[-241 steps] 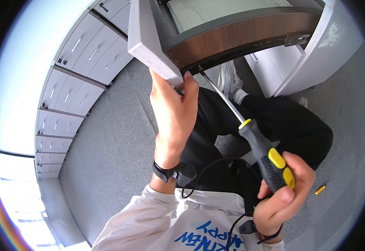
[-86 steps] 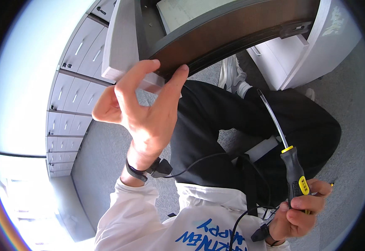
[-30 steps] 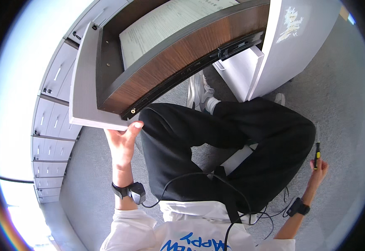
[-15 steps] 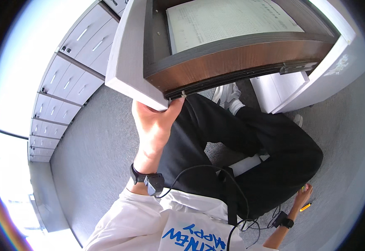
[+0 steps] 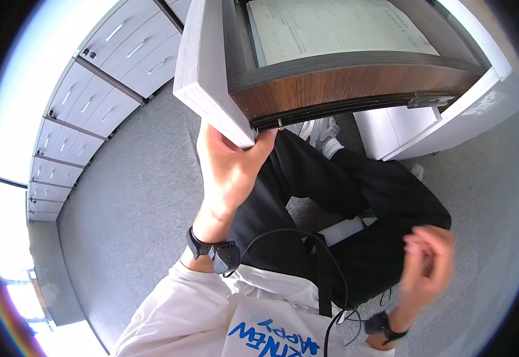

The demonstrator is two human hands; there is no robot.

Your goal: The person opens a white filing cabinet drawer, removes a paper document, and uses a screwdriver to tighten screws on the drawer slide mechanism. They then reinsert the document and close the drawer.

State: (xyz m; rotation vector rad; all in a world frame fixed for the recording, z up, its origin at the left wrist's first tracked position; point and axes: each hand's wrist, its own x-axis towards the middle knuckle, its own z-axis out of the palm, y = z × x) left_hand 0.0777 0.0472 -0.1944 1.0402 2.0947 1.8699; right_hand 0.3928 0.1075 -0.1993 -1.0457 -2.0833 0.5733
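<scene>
A pale wood-grain drawer front (image 5: pixel 209 83) belongs to a pulled-out drawer with dark brown sides (image 5: pixel 354 89). My left hand (image 5: pixel 233 169) is closed round the lower corner of that front, thumb on the inner face. Close to the thumb tip, a small brass-coloured screw (image 5: pixel 280 124) stands at the end of the black slide rail (image 5: pixel 348 110) under the drawer. My right hand (image 5: pixel 427 262) is raised beside my right knee, blurred, fingers curled toward the thumb as in a pinch. Whatever lies between its fingertips is too small to make out.
Printed sheets (image 5: pixel 337 30) lie in the drawer. The pale cabinet body (image 5: pixel 473 122) is to the right. Pale drawer cabinets (image 5: pixel 99 95) line the left side. My crossed legs in black trousers (image 5: pixel 384 184) are below the drawer, and a black cable (image 5: pixel 340 262) loops over my lap.
My right hand has risen from the floor toward my knee. The yellow stick-like thing beside it on the floor no longer shows. My left hand keeps its hold; the drawer appears shifted slightly right.
</scene>
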